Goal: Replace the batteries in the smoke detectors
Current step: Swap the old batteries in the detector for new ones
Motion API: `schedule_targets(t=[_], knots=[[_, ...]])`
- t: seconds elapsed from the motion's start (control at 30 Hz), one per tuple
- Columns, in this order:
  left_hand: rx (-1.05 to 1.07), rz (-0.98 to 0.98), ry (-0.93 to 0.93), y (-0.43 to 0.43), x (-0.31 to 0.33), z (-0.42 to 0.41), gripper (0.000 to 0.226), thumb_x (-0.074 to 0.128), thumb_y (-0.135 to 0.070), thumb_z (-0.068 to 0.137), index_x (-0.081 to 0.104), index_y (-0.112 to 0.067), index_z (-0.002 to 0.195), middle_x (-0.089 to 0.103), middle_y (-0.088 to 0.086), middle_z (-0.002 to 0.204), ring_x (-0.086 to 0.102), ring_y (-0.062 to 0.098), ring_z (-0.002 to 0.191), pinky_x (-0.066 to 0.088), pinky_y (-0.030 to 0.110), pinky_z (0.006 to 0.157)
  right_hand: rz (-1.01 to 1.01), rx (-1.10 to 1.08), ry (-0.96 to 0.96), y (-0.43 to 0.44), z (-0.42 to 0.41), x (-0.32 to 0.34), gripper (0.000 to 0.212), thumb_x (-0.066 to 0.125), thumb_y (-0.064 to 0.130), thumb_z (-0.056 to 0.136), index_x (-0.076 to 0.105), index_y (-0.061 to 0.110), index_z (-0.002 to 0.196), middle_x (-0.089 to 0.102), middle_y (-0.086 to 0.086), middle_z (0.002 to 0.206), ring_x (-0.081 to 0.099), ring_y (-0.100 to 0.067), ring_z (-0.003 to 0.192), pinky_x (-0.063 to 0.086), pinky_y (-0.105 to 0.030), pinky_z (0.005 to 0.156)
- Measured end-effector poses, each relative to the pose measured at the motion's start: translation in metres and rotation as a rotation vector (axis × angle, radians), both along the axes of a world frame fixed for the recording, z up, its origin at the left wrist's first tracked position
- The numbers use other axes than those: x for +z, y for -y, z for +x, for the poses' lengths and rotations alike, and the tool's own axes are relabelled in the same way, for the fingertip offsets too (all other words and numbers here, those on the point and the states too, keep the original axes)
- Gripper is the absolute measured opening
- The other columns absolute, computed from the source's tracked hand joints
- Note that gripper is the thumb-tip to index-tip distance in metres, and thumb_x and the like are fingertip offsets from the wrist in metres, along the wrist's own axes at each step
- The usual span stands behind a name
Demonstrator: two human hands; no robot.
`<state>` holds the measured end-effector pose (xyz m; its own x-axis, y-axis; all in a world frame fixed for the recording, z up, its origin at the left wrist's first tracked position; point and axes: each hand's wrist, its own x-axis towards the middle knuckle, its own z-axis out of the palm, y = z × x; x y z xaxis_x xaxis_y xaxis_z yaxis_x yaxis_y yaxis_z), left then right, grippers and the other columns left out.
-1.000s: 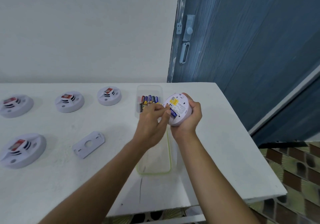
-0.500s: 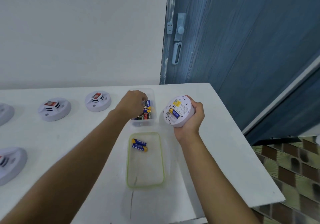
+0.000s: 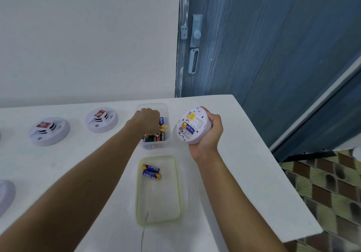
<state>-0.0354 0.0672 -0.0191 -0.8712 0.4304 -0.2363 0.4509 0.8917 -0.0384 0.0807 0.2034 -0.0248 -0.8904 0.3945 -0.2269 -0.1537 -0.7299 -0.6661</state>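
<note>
My right hand [image 3: 212, 134] grips a white round smoke detector [image 3: 195, 132], its back turned toward me. One blue battery [image 3: 188, 128] sits in its open compartment, beside an empty slot. My left hand [image 3: 148, 120] reaches down into a small clear box [image 3: 154, 145] holding several batteries [image 3: 159, 135]. Its fingers are curled downward and hidden behind the back of the hand, so any battery between them is out of sight. Two blue batteries [image 3: 151, 171] lie in a shallow green-rimmed tray [image 3: 176, 193] in front of the box.
More white smoke detectors stand on the white table [image 3: 244, 173]: one [image 3: 101, 120] left of the box, one [image 3: 48, 130] further left, one [image 3: 5, 195] at the left edge. A blue door [image 3: 273, 37] is behind the table's right corner. Patterned floor lies right.
My left hand left the detector and went into the clear battery box, where it stays. The view shifted right, revealing two batteries in the green-rimmed tray. My right hand keeps the detector.
</note>
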Motion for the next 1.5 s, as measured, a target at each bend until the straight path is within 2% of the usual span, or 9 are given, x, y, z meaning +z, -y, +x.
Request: schedule_targets(t=[0.3, 0.4, 0.57, 0.87, 1.03, 1.13, 1.27, 1.37, 1.5], knots=[[0.056, 0.027, 0.062, -0.001, -0.001, -0.005, 0.025, 0.049, -0.016, 0.091, 0.054, -0.002, 0.111, 0.048, 0.016, 0.118, 0.046, 0.035, 0.113, 0.041, 0.042, 0.089, 0.000, 0.018, 0.012, 0.005, 0.000, 0.002, 0.030, 0.049, 0.036, 0.091, 0.063, 0.017, 0.108, 0.066, -0.004, 0.091, 0.063, -0.023, 0.087, 0.052, -0.032, 0.073], [0.094, 0.054, 0.082, -0.001, -0.001, -0.006, 0.021, 0.051, -0.021, 0.091, 0.049, -0.004, 0.103, 0.046, 0.019, 0.124, 0.042, 0.038, 0.118, 0.039, 0.045, 0.098, 0.002, 0.010, 0.003, 0.007, 0.001, 0.001, 0.031, 0.050, 0.037, 0.089, 0.064, 0.018, 0.108, 0.066, -0.005, 0.094, 0.063, -0.025, 0.089, 0.052, -0.034, 0.075], [0.128, 0.069, 0.018, -0.007, -0.005, -0.002, 0.035, 0.051, -0.017, 0.090, 0.047, 0.002, 0.119, 0.044, 0.022, 0.130, 0.038, 0.038, 0.124, 0.035, 0.042, 0.101, -0.012, 0.019, -0.017, 0.006, 0.005, 0.003, 0.039, 0.056, 0.040, 0.075, 0.063, 0.018, 0.107, 0.065, -0.004, 0.091, 0.062, -0.025, 0.087, 0.050, -0.035, 0.075], [0.137, 0.029, -0.025, -0.010, -0.006, 0.003, 0.031, 0.049, -0.019, 0.090, 0.051, -0.001, 0.115, 0.051, 0.020, 0.126, 0.041, 0.037, 0.121, 0.034, 0.039, 0.100, -0.031, 0.017, -0.002, 0.005, 0.013, 0.003, 0.043, 0.057, 0.040, 0.072, 0.063, 0.018, 0.108, 0.065, -0.006, 0.096, 0.061, -0.029, 0.091, 0.049, -0.037, 0.076], [0.169, 0.068, -0.046, -0.013, -0.011, 0.001, 0.056, 0.051, -0.031, 0.091, 0.038, 0.001, 0.135, 0.041, 0.020, 0.139, 0.034, 0.037, 0.130, 0.032, 0.041, 0.105, -0.032, 0.013, -0.007, 0.003, 0.018, 0.007, 0.043, 0.057, 0.040, 0.071, 0.063, 0.018, 0.107, 0.065, -0.005, 0.093, 0.061, -0.027, 0.087, 0.050, -0.034, 0.072], [0.184, 0.128, -0.069, -0.014, -0.011, 0.001, 0.054, 0.054, -0.028, 0.090, 0.035, -0.001, 0.133, 0.044, 0.020, 0.135, 0.037, 0.037, 0.127, 0.033, 0.042, 0.103, -0.036, 0.004, -0.007, 0.001, 0.020, 0.009, 0.038, 0.056, 0.040, 0.076, 0.063, 0.019, 0.107, 0.065, -0.005, 0.094, 0.062, -0.027, 0.086, 0.050, -0.034, 0.072], [0.136, 0.134, -0.087, -0.013, -0.012, 0.000, 0.036, 0.048, -0.006, 0.082, 0.040, -0.005, 0.117, 0.058, 0.015, 0.110, 0.047, 0.033, 0.106, 0.033, 0.041, 0.092, -0.044, -0.003, 0.005, -0.001, 0.023, 0.010, 0.028, 0.049, 0.035, 0.089, 0.063, 0.019, 0.107, 0.065, -0.005, 0.095, 0.062, -0.025, 0.085, 0.051, -0.033, 0.071], [0.110, 0.272, -0.171, -0.007, -0.016, -0.004, 0.036, 0.048, 0.002, 0.080, 0.048, -0.011, 0.113, 0.063, 0.007, 0.105, 0.053, 0.029, 0.101, 0.030, 0.037, 0.087, -0.031, -0.011, 0.007, 0.001, 0.023, 0.011, 0.031, 0.053, 0.038, 0.084, 0.064, 0.020, 0.107, 0.066, -0.005, 0.095, 0.062, -0.026, 0.086, 0.050, -0.034, 0.073], [0.134, 0.669, -0.216, 0.002, -0.011, -0.002, 0.030, 0.049, 0.002, 0.088, 0.054, -0.011, 0.115, 0.060, 0.013, 0.107, 0.057, 0.031, 0.098, 0.040, 0.032, 0.077, -0.035, -0.014, 0.011, 0.006, 0.022, 0.012, 0.035, 0.057, 0.039, 0.078, 0.065, 0.020, 0.106, 0.066, -0.004, 0.093, 0.061, -0.028, 0.088, 0.049, -0.036, 0.075]])
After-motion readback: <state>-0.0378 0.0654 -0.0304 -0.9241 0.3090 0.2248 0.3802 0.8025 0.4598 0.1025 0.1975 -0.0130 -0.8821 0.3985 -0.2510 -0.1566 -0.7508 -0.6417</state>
